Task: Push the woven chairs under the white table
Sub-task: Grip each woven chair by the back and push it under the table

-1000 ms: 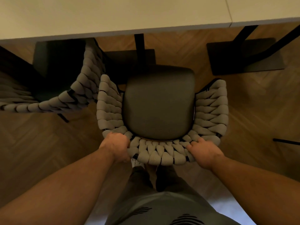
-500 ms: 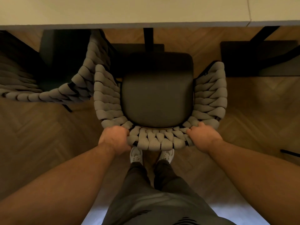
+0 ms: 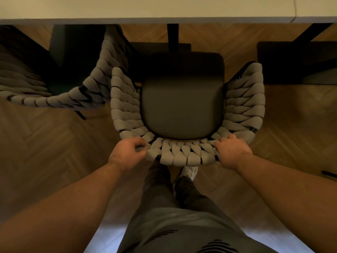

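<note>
The left hand (image 3: 128, 154) lay with fingers curled at the left rear corner of the woven chair (image 3: 182, 106); whether it truly gripped the weave could not be told. The right hand (image 3: 232, 152) curled over the right rear corner. Both were equally near. The chair stood straight ahead, its back-to-front axis square to the white worktop (image 3: 145, 10), seat front just short of that edge, a black post (image 3: 172, 37) dead ahead.
</note>
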